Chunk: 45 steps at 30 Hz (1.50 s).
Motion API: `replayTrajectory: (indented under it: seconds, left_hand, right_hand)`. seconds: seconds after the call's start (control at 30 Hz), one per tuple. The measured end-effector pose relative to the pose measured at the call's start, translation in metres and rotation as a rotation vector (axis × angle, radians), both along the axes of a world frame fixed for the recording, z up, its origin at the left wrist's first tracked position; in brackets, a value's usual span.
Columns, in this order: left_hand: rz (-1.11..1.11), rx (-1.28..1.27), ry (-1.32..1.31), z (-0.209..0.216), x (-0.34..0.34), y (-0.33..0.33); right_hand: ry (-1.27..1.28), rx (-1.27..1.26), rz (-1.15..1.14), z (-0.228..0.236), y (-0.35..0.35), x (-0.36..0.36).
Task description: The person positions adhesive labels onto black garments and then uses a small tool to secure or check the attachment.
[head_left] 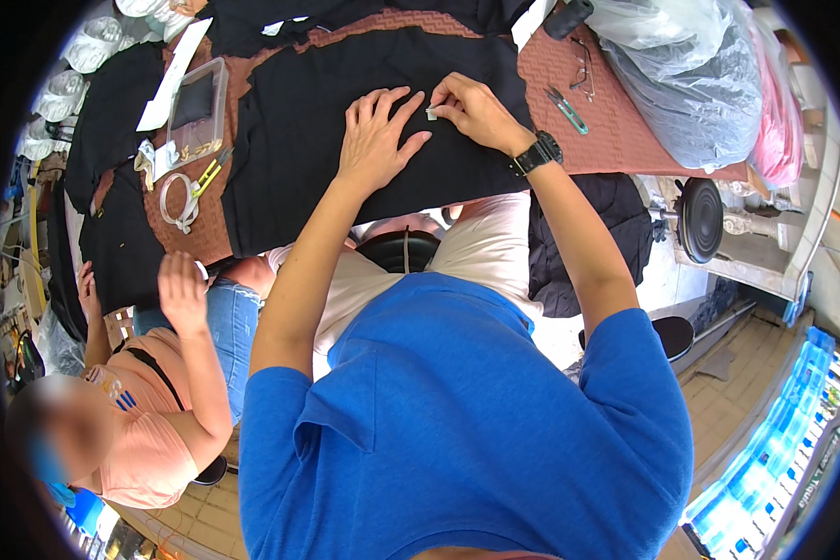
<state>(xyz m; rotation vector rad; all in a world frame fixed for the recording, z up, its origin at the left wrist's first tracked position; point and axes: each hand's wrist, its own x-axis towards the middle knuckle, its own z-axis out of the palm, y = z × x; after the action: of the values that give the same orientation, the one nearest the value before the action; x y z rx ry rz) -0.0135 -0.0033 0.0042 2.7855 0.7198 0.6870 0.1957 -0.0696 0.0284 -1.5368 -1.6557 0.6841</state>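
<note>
A large piece of black fabric [294, 140] lies spread over the table in front of me. My left hand [375, 140] rests flat on it with the fingers apart, holding nothing. Just right of it, my right hand [476, 112] is closed in a pinch on a small pale flat piece [431, 114], held at the fabric's surface beside my left fingertips. What this piece is, I cannot make out. A black watch [538, 155] is on my right wrist.
Thread snips [567, 110], eyeglasses [582, 73] and filled plastic bags [686, 84] lie right on the brown tablecloth [616, 145]. Left are a clear plastic box [217, 103], yellow-handled snips [213, 173] and a whitish ring [166, 207]. A co-worker [154, 411] sits at my left.
</note>
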Motion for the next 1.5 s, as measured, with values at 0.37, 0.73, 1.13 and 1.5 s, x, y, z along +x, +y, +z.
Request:
replayTrajectory:
  seconds: [0.37, 0.73, 1.13, 1.5]
  left_hand:
    - [-0.102, -0.091, -0.161, 0.002, 0.001, 0.0]
    - [-0.105, -0.05, -0.155, 0.0, 0.003, -0.002]
    - [-0.097, -0.024, -0.096, 0.008, 0.002, -0.004]
    - [0.005, -0.183, -0.256, 0.007, 0.026, -0.002]
  right_hand:
    - [-0.212, 0.055, 0.064, -0.008, 0.017, 0.004]
    - [-0.215, 0.24, 0.086, -0.01, 0.002, 0.002]
    - [0.388, 0.102, -0.182, -0.018, -0.026, 0.008]
    - [-0.138, 0.318, -0.332, -0.026, -0.043, -0.018]
